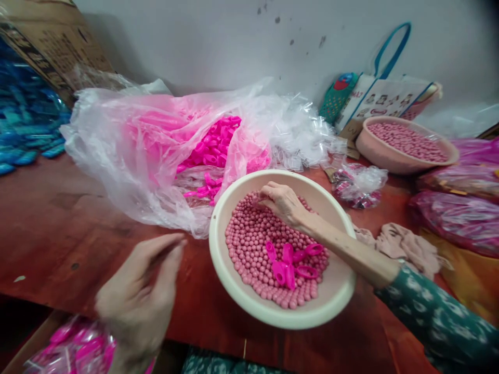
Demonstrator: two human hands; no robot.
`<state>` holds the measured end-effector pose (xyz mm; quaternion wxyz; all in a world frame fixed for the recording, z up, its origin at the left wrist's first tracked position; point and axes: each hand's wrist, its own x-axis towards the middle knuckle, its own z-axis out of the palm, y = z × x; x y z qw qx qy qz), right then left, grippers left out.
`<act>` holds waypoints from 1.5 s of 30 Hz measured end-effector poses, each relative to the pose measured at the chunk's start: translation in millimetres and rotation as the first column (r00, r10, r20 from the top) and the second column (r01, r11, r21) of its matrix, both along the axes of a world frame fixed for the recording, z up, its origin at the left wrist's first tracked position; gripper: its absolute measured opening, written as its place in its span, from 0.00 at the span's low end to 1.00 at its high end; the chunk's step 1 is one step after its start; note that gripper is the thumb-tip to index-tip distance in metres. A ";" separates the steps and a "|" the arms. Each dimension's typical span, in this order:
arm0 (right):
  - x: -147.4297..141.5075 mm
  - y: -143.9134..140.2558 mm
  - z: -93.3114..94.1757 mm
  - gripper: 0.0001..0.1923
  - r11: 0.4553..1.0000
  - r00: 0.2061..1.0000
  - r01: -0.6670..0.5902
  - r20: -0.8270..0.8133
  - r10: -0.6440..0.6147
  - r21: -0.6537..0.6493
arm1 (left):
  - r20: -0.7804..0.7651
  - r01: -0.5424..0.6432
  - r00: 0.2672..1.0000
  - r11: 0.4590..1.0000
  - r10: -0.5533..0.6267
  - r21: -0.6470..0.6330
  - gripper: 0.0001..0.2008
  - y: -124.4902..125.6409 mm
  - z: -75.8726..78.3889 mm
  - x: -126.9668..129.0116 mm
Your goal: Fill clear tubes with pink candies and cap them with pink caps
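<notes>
While right hand (pixel 283 203) pinches beads (pixel 253 239), left hand (pixel 142 293) half-curled, empty; two bowls (pixel 234 208).

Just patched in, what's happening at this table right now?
A person works at a red table. Their right hand reaches into a cream bowl of small pink balls, fingers down among them; a few bright pink plastic pieces lie on top. The left hand hovers beside the bowl with fingers pinched, apparently empty. An open bag of pink pieces lies behind.
</notes>
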<state>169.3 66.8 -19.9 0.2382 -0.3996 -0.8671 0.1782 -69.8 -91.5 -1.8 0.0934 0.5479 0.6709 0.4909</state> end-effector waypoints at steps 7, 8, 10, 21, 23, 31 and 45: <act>14.0 -36.5 21.2 0.03 0.998 0.982 -0.029 -0.189 0.018 -0.058 | 0.445 0.537 0.784 0.832 -0.432 -0.140 0.22 60.3 12.5 66.9; 14.5 -42.3 23.5 0.02 0.995 0.969 -0.053 -0.245 0.031 -0.081 | 0.497 0.598 0.734 0.788 -0.462 -0.150 0.22 64.6 11.2 70.7; 15.3 -51.7 27.2 0.01 0.984 0.930 -0.104 -0.366 0.045 -0.143 | 0.613 0.704 0.626 0.688 -0.482 -0.178 0.17 69.8 9.0 76.9; 54.2 -93.5 -0.3 0.17 0.936 0.968 0.184 0.218 -0.121 -0.299 | 0.845 0.706 0.459 0.690 -0.274 -0.159 0.12 64.5 -2.2 79.0; 49.8 -104.7 -7.7 0.16 0.935 0.942 0.220 0.310 -0.130 -0.276 | 0.852 0.705 0.449 0.692 -0.269 -0.153 0.12 63.9 -3.6 77.8; 43.6 -105.9 -4.3 0.04 0.879 0.991 0.125 0.096 -0.091 -0.459 | 0.869 0.715 0.425 0.683 -0.254 -0.150 0.10 63.0 -3.0 76.9; 33.0 -78.9 40.7 0.11 0.787 0.925 -0.090 -0.344 -0.161 -0.610 | 0.863 0.771 0.420 0.611 -0.281 -0.177 0.12 60.9 1.0 76.7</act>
